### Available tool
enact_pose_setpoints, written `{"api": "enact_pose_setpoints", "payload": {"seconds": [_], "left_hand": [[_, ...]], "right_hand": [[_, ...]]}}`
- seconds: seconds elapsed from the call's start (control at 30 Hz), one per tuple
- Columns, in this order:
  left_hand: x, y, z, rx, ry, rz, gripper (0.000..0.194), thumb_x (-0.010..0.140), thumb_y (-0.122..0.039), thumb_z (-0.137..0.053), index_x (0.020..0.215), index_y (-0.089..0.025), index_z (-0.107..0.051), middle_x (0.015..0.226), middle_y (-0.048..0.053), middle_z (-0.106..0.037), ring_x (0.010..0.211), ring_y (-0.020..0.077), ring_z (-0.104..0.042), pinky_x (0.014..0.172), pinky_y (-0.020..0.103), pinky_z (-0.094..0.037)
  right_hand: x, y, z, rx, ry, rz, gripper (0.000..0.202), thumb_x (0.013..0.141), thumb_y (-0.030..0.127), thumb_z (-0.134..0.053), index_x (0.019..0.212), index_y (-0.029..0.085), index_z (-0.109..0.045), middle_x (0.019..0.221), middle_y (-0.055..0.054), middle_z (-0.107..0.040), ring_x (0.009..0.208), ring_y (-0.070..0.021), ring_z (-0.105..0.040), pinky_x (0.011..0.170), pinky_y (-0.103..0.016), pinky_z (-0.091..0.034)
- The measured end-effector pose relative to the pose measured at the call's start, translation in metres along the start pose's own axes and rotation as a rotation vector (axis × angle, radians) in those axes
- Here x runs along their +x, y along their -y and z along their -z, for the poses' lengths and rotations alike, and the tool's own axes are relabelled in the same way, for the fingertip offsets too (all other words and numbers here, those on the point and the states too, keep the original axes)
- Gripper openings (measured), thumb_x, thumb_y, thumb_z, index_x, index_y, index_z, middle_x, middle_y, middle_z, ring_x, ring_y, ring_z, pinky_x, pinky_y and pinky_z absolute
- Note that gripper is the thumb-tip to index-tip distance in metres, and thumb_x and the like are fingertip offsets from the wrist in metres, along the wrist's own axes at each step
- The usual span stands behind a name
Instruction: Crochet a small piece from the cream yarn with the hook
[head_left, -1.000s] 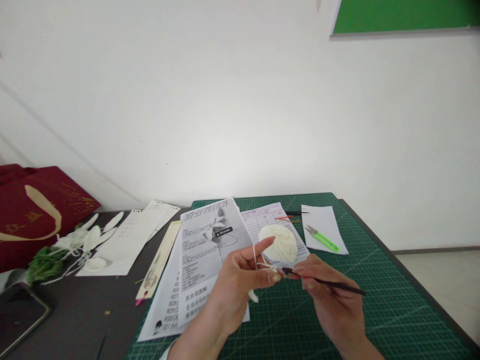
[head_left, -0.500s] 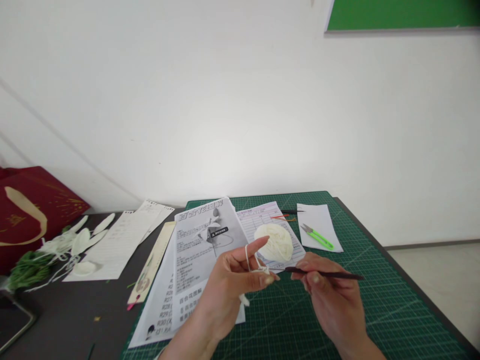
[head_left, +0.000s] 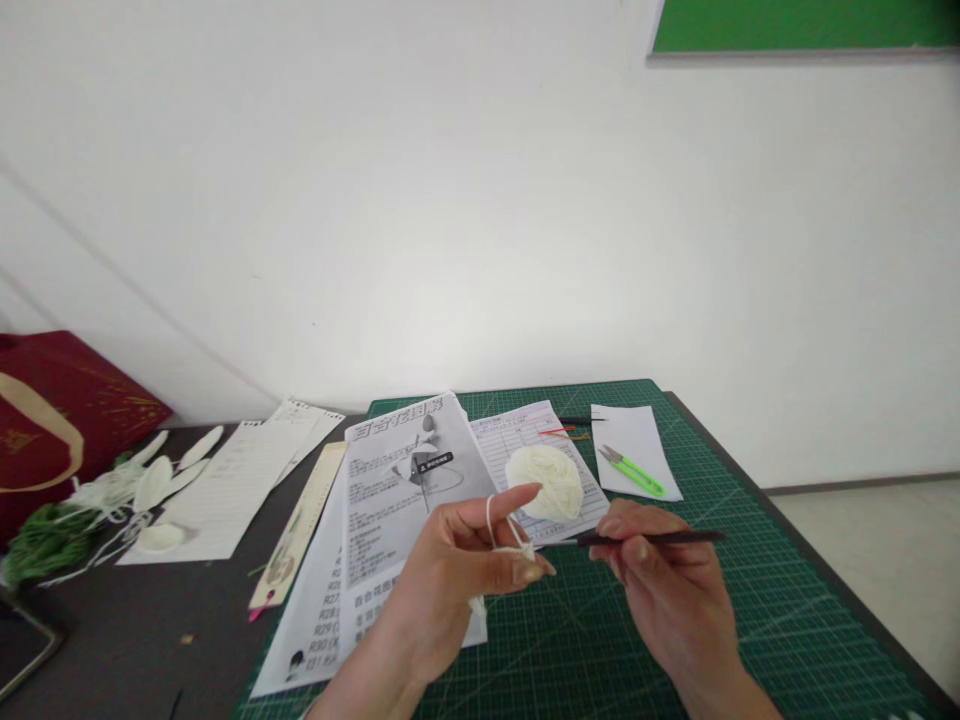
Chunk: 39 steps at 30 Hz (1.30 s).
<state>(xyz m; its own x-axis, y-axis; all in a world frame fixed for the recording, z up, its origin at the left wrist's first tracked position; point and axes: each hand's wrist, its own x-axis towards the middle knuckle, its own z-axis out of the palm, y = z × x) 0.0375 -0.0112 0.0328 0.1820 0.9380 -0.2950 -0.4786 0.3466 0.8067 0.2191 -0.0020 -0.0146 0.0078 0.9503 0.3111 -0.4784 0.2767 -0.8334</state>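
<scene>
While both hands were raised over a green mat (head_left: 780, 620), the left hand (head_left: 450, 575) pinched a small piece of yarn work (head_left: 523, 551) between thumb and fingertips, forefinger extended, a white strand (head_left: 490, 518) looped round it. Right hand (head_left: 679, 580): curled in a pen-like grip round the dark handle of a hook (head_left: 694, 537), thin metal end directed left to the yarn work; whether its tip sat inside a loop could not be told. Gap between the hands: narrow, spanned by the hook.

Room to the right: gridded mat out to a slanting edge, then a strip of dark table (head_left: 112, 640) and pale floor (head_left: 862, 570). Room to the left: tighter, the left forearm lying over a printed sheet (head_left: 382, 500) that overlapped the mat's left edge.

Yarn work: white, knotted at the fingertips, largely covered by them; a further white bit showed below the left hand.

Beyond the hands: one ball of white yarn (head_left: 546, 482), loosely wound, on a lined form (head_left: 499, 440); to its right, green-handled snips (head_left: 637, 475) on white paper (head_left: 630, 425). Far left: white petals (head_left: 161, 538), green yarn (head_left: 52, 545), red bag (head_left: 75, 410). Behind the mat's far edge: white wall (head_left: 480, 200), green board (head_left: 810, 25) at upper right.
</scene>
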Motion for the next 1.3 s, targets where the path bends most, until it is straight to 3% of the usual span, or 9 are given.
{"api": "enact_pose_setpoints", "payload": {"seconds": [0.3, 0.63, 0.97, 1.3], "left_hand": [[-0.001, -0.003, 0.003, 0.037, 0.079, 0.076, 0.047, 0.047, -0.005, -0.079, 0.093, -0.015, -0.079, 0.052, -0.002, -0.065, 0.051, 0.0121, -0.063, 0.054, 0.020, -0.042], [0.001, -0.005, 0.001, -0.010, 0.113, 0.162, 0.043, 0.044, -0.004, -0.074, 0.085, -0.014, -0.080, 0.046, -0.002, -0.064, 0.045, 0.0104, -0.060, 0.052, 0.020, -0.045], [0.000, -0.003, 0.002, 0.011, 0.113, 0.136, 0.048, 0.044, -0.001, -0.073, 0.089, -0.016, -0.079, 0.048, -0.002, -0.066, 0.048, 0.0118, -0.064, 0.053, 0.020, -0.044], [0.001, -0.004, 0.003, 0.017, 0.113, 0.198, 0.046, 0.041, -0.003, -0.075, 0.084, -0.017, -0.080, 0.044, -0.003, -0.064, 0.043, 0.0095, -0.060, 0.043, 0.017, -0.033]], "right_hand": [[0.005, 0.003, 0.005, -0.003, 0.167, 0.099, 0.008, 0.085, 0.025, -0.067, 0.087, 0.023, -0.074, 0.073, -0.002, -0.069, 0.067, -0.0147, -0.060, 0.057, -0.025, -0.047], [0.009, 0.010, 0.015, -0.213, 0.346, 0.259, 0.012, 0.088, 0.026, -0.062, 0.089, 0.025, -0.073, 0.074, -0.002, -0.068, 0.069, -0.0165, -0.055, 0.061, -0.030, -0.043], [0.008, 0.018, 0.012, -0.271, 0.368, 0.305, 0.012, 0.089, 0.025, -0.061, 0.089, 0.025, -0.073, 0.076, -0.001, -0.072, 0.068, -0.0158, -0.056, 0.061, -0.031, -0.043], [0.009, 0.016, 0.014, -0.196, 0.357, 0.243, 0.011, 0.087, 0.027, -0.064, 0.086, 0.024, -0.075, 0.073, -0.002, -0.069, 0.066, -0.0157, -0.056, 0.060, -0.030, -0.044]]}}
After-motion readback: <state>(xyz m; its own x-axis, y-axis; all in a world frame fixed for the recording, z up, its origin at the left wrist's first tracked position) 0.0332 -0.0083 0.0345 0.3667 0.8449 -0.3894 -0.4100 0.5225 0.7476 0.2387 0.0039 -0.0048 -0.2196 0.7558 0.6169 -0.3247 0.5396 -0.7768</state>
